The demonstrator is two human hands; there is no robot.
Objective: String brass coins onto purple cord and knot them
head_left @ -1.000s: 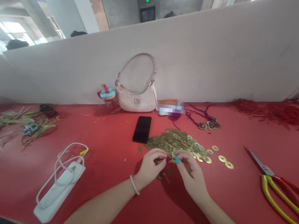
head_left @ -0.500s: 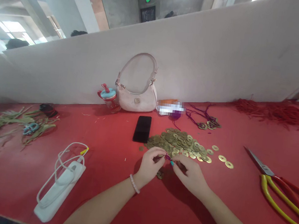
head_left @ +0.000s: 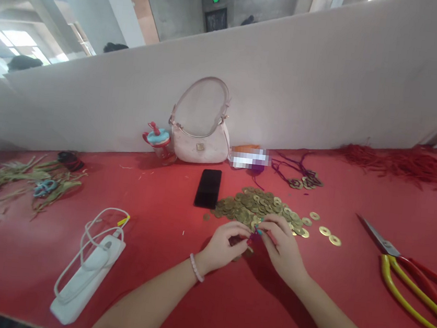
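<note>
My left hand (head_left: 229, 243), with a beaded bracelet at the wrist, pinches a short purple cord (head_left: 254, 234) between thumb and fingers. From the other side my right hand (head_left: 282, 245) pinches the same cord, so the fingertips of both hands nearly meet. A brass coin or two (head_left: 248, 250) shows just under the left fingertips; how it joins the cord is hidden. Right behind my hands lies a pile of brass coins with holes (head_left: 253, 205). Farther back, several coins tied with purple cord (head_left: 307, 180) rest on the red table (head_left: 152, 262).
A black phone (head_left: 208, 188) lies left of the pile. Behind stand a pale handbag (head_left: 200, 146) and a cup (head_left: 161, 144). Large scissors (head_left: 392, 263) lie at right, red strands (head_left: 403, 165) at back right. A white power strip (head_left: 86, 283) with cable is at left.
Both hands have shifted slightly to the right, still pinching the cord. My right fingers have risen and turned over it. The things on the table stay put.
</note>
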